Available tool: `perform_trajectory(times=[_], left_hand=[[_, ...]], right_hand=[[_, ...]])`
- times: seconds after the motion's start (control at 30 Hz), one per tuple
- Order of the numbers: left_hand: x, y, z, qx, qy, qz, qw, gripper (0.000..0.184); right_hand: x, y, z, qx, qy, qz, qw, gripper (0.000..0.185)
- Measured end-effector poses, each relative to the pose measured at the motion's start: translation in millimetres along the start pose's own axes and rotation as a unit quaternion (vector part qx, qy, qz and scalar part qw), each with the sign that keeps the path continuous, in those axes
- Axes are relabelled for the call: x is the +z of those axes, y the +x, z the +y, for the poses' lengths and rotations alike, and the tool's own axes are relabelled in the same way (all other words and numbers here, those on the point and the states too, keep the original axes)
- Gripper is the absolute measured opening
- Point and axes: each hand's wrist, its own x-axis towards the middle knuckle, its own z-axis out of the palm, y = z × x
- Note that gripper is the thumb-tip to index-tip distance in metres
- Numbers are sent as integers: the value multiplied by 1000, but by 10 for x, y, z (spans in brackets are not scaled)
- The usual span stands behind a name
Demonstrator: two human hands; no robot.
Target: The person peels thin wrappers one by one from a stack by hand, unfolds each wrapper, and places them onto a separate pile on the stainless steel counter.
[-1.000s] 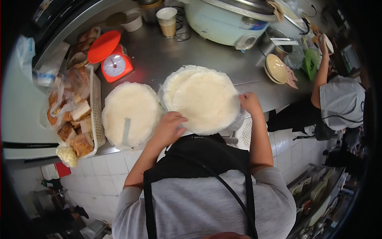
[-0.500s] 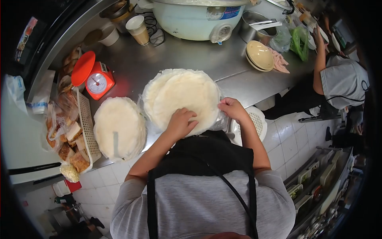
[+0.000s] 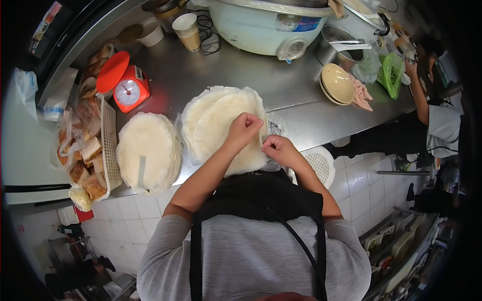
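While both hands (image 3: 246,129) (image 3: 281,150) clamp fingers on a pale sheet (image 3: 251,150), the basket (image 3: 109,145) holds bread (image 3: 92,149).

From over here I'm seeing a red scale (image 3: 133,90) standing beside a white basket (image 3: 111,145) of browned chunks (image 3: 93,150). A cup (image 3: 188,34) is standing near a large pale-blue cooker (image 3: 251,27), and stacked cream bowls (image 3: 338,84) are sitting beside a pink cloth (image 3: 361,96).

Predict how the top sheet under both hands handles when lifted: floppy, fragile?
Probably floppy: the top sheet looks thin, its surface slightly wavy. Likely light for its width, given that thinness. May tear if tugged: its rim looks uneven.
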Motion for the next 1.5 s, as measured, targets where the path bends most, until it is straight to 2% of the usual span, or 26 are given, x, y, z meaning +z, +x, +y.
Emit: perform_trajectory(times=[0.13, 0.2, 0.33, 0.4, 0.6, 0.7, 0.8, 1.13, 1.33, 1.5], left_hand=[[-51, -4, -1, 34, 108, -2, 994, 13], [-68, -29, 30, -12, 40, 0, 999, 11], [-140, -88, 112, -111, -119, -15, 987, 8], [-164, -106, 118, -108, -130, -18, 985, 7], [-118, -139, 80, -100, -145, -24, 984, 8], [-105, -151, 73, -96, -122, -40, 987, 9], [-111, -161, 55, -86, -129, -48, 987, 9], [-238, -231, -31, -65, -250, -76, 963, 8], [-241, -305, -61, -79, -327, -34, 941, 7], [-265, -323, -109, -81, -311, -9, 947, 5]], right_hand=[[-10, -27, -95, -73, -101, -5, 992, 12], [-25, -37, -148, -77, -129, -10, 989, 12], [-61, 2, -102, -30, -69, -26, 997, 13], [-74, 20, -115, 23, -7, -30, 999, 15], [7, 244, -102, -33, 46, 96, 994, 25], [39, 343, -158, -13, 64, 122, 990, 25], [65, 409, -150, -26, 19, 115, 993, 23], [132, 297, -172, 11, 29, 59, 998, 19], [229, 299, -207, 20, -14, 76, 997, 16], [331, 266, -289, 16, -1, 89, 996, 15]])
